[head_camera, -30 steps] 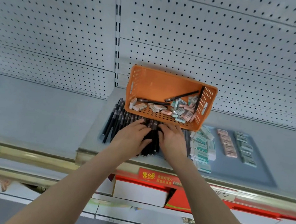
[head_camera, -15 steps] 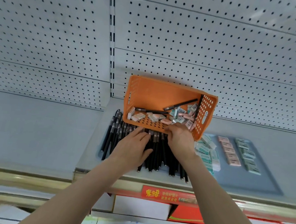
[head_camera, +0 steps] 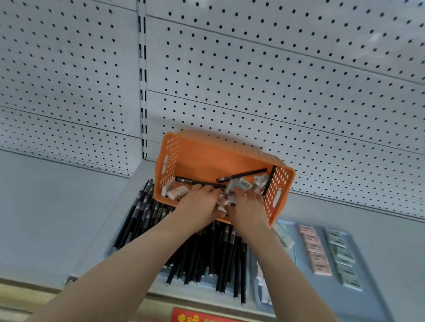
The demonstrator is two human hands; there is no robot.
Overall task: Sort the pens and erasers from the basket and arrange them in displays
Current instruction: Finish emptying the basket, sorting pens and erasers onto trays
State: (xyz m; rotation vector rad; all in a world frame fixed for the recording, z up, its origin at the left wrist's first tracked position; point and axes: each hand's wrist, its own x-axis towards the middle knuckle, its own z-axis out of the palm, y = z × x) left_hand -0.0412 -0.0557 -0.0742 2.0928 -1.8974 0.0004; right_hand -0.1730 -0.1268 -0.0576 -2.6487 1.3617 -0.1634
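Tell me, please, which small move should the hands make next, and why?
Probably close a grip on a few small paper-wrapped erasers and lift them out. Both the left hand and the right hand are inside the orange perforated plastic basket among them, and sorted erasers lie in rows on the flat blue tray beside it.

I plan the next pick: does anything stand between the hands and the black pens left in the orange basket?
Nothing visible does. The left hand and right hand reach over the near wall of the orange basket, and the pens lie uncovered beyond them among erasers.
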